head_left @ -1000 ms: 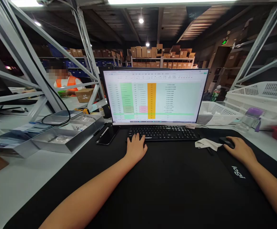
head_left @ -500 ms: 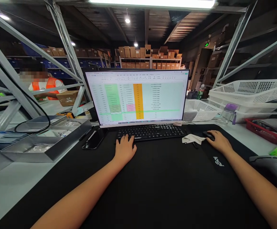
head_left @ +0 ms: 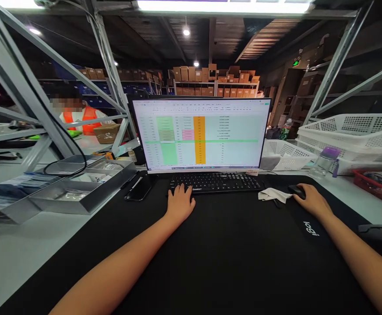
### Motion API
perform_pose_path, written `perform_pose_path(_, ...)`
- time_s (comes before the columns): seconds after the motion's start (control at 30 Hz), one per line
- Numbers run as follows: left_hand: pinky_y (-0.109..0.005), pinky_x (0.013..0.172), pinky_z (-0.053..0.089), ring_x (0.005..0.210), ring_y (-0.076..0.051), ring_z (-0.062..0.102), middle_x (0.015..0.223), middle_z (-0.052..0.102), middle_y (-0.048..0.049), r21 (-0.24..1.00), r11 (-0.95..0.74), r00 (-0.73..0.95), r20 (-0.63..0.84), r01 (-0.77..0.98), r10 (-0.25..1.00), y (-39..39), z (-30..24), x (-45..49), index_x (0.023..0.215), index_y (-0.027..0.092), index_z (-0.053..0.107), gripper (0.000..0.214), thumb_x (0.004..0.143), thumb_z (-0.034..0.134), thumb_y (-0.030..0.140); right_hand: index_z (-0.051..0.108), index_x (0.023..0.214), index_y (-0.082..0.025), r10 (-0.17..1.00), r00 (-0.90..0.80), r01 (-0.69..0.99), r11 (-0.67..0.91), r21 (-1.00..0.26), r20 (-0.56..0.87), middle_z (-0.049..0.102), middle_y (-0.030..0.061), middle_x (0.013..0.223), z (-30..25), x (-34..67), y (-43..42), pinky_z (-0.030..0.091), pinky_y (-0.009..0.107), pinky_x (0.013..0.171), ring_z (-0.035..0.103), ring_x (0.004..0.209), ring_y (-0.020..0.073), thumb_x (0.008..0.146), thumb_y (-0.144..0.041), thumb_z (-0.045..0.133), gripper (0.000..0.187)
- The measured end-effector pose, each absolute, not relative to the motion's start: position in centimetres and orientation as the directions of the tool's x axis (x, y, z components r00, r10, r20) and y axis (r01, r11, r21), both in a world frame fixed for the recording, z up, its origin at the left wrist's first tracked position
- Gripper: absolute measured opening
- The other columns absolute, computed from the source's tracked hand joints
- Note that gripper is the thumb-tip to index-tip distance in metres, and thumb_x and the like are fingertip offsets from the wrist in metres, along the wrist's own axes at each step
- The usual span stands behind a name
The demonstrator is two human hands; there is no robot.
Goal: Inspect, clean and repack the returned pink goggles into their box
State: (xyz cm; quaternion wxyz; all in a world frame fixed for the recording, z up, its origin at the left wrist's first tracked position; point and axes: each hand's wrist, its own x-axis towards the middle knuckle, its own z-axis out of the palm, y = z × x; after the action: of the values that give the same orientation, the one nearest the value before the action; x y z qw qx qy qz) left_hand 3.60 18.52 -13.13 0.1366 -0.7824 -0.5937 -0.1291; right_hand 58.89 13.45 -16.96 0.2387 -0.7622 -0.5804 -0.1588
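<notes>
My left hand (head_left: 179, 203) lies flat with fingers spread on the left end of a black keyboard (head_left: 215, 181), holding nothing. My right hand (head_left: 312, 202) is cupped over a black mouse (head_left: 296, 190) on the black desk mat (head_left: 230, 253). A monitor (head_left: 200, 133) behind the keyboard shows a spreadsheet with green, pink and orange columns. A crumpled white cloth (head_left: 272, 194) lies between keyboard and mouse.
A black phone (head_left: 139, 189) lies left of the keyboard. Metal trays (head_left: 79, 190) stand at the left, white plastic baskets (head_left: 351, 131) and a purple-capped bottle (head_left: 325, 162) at the right. A person in an orange vest (head_left: 81, 118) works behind the metal rack.
The spreadsheet has scrolled; the green highlighted row sits higher on the screen. The view has swung slightly. Both hands stay on keyboard and mouse.
</notes>
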Motion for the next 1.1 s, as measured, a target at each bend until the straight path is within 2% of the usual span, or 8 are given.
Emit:
perform_pose_path(0.23,-0.064,0.114,0.035,0.141,-0.037,0.043,0.153,0.048,-0.0205,-0.046,-0.250,0.249,0.367,0.967,0.896,18.5,-13.4,3.7,0.146,0.018,0.050,0.053,0.096,0.049,0.035,0.059,0.122,-0.009,0.856,0.218,0.973,-0.157,-0.167,0.468,0.062,0.0215,0.125,-17.5,59.1,14.3,0.043,0.043,0.111,0.057,0.123,0.0334,0.084,-0.047,0.043,0.056)
perform_pose_path(0.43,-0.065,0.114,0.034,0.141,-0.038,0.043,0.153,0.047,-0.0212,-0.029,-0.252,0.246,0.361,0.967,0.900,18.5,-13.5,3.7,0.146,0.018,0.050,0.053,0.095,0.050,0.035,0.056,0.127,-0.012,0.882,0.166,0.984,-0.119,-0.134,0.442,0.061,0.0193,0.129,-18.0,59.7,14.7,0.043,0.042,0.112,0.055,0.127,0.0324,0.081,-0.050,0.042,0.061)
perform_pose_path(0.6,-0.066,0.114,0.034,0.141,-0.038,0.042,0.153,0.047,-0.0213,-0.019,-0.257,0.246,0.361,0.966,0.900,18.6,-13.5,3.7,0.146,0.018,0.050,0.053,0.096,0.049,0.035,0.056,0.136,-0.018,0.888,0.195,0.980,-0.162,-0.114,0.417,0.058,0.0168,0.135,-18.3,60.2,14.6,0.049,0.049,0.104,0.057,0.126,0.0350,0.084,-0.056,0.040,0.066)
perform_pose_path(0.7,-0.065,0.114,0.034,0.142,-0.038,0.042,0.153,0.047,-0.0210,-0.017,-0.254,0.243,0.360,0.967,0.901,18.5,-13.5,3.7,0.146,0.018,0.050,0.053,0.096,0.049,0.035,0.055,0.138,-0.019,0.880,0.191,0.981,-0.162,-0.104,0.435,0.056,0.0160,0.139,-18.9,60.8,14.8,0.046,0.049,0.109,0.055,0.130,0.0347,0.083,-0.058,0.038,0.069)
perform_pose_path(0.83,-0.064,0.115,0.033,0.142,-0.038,0.041,0.153,0.047,-0.0207,-0.015,-0.255,0.244,0.349,0.967,0.905,18.4,-13.3,3.7,0.146,0.018,0.049,0.054,0.096,0.050,0.036,0.057,0.135,-0.015,0.872,0.165,0.986,-0.135,-0.097,0.461,0.056,0.0187,0.138,-19.7,61.5,15.5,0.041,0.047,0.115,0.052,0.134,0.0348,0.081,-0.057,0.036,0.071)
perform_pose_path(1.1,-0.064,0.114,0.034,0.141,-0.037,0.042,0.153,0.047,-0.0210,-0.014,-0.255,0.243,0.359,0.967,0.901,18.4,-13.4,3.7,0.146,0.018,0.050,0.053,0.095,0.049,0.035,0.057,0.120,-0.017,0.862,0.151,0.988,-0.114,-0.106,0.484,0.063,0.0186,0.124,-19.3,61.4,15.7,0.045,0.046,0.111,0.058,0.125,0.0360,0.078,-0.055,0.040,0.059)
